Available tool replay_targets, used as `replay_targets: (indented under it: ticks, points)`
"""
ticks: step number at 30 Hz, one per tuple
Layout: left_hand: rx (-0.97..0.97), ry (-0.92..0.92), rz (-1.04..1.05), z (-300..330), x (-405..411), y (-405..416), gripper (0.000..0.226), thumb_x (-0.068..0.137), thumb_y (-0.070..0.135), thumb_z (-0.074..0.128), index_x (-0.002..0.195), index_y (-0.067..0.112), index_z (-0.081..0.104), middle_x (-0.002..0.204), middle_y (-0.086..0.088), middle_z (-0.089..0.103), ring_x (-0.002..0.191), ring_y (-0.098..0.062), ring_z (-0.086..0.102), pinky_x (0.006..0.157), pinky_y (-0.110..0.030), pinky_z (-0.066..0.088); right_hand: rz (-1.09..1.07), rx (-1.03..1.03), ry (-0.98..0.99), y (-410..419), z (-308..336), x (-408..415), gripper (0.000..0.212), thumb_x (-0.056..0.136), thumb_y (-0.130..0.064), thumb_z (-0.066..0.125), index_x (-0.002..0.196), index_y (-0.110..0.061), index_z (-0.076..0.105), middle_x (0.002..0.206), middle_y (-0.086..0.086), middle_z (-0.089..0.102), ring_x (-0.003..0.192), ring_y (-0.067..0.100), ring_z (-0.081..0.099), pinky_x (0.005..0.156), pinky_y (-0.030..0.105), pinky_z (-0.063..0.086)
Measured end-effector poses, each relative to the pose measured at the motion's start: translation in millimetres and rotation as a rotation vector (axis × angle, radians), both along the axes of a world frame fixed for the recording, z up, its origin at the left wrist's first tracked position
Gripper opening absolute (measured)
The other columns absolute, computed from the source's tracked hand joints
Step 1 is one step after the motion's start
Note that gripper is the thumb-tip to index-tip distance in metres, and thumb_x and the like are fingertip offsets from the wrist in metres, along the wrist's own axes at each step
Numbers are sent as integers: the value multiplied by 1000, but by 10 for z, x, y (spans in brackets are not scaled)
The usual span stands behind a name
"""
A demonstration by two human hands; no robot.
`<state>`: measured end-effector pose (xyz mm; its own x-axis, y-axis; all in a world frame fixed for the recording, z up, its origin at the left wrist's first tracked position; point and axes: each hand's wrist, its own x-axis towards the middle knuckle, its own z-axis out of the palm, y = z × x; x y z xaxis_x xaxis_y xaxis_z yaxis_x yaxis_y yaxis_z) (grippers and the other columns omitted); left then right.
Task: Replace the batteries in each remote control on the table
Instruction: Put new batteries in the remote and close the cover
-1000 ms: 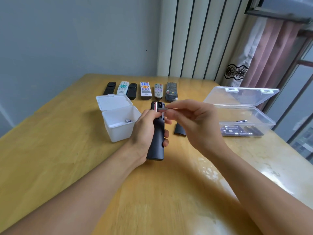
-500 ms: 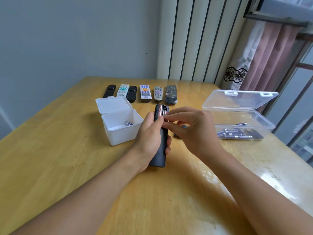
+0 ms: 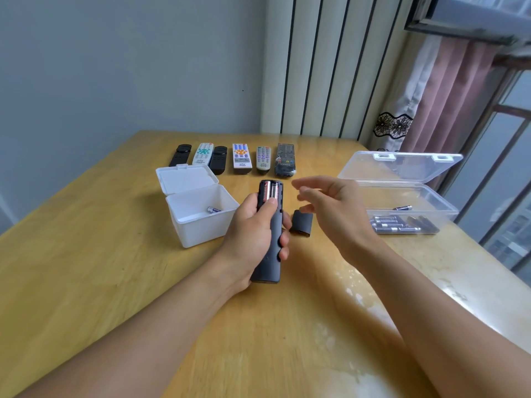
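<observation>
**Head view: two batteries seated in an uncovered remote**

The left hand (image 3: pixel 253 237) grips a dark remote (image 3: pixel 268 239) back-up above the bench (image 3: pixel 86 268), thumb pressing on two batteries (image 3: pixel 271 191) in its uncovered bay. The right hand (image 3: pixel 330 208) hovers just beside it, fingers loosely spread, holding nothing. The cover (image 3: pixel 301 222) lies on the bench between the hands. Six remotes (image 3: pixel 242 155) line the far edge; a white box (image 3: pixel 198 208) holds one battery, a clear box (image 3: pixel 402 193) several.

right hand (image 3: pixel 330 208) motion-blurred, remote (image 3: pixel 268 234) middle hidden by left hand (image 3: pixel 253 239)
</observation>
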<state>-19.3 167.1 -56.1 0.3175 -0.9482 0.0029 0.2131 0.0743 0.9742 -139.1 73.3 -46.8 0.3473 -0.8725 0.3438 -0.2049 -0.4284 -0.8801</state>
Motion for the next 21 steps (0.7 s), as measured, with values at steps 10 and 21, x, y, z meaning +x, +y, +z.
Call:
replay_targets:
  ticks: [10, 21]
  points:
    - [109, -110, 9, -32, 77, -20, 19, 107, 21, 43, 114, 5, 53, 75, -6, 60, 49, -13, 51, 43, -26, 45, 67, -201, 946, -79, -137, 5, 31, 97, -32, 61, 117, -10, 56, 107, 8, 59, 101, 30, 56, 81, 37, 44]
    - [185, 98, -177, -48, 140, -31, 48, 108, 43, 33, 120, 6, 60, 82, -12, 65, 56, -22, 54, 47, -29, 45, 164, -115, 159, -96, 42, -95, 72, 70, -18, 91, 135, -10, 60, 122, 4, 65, 115, 14, 64, 98, 32, 56]
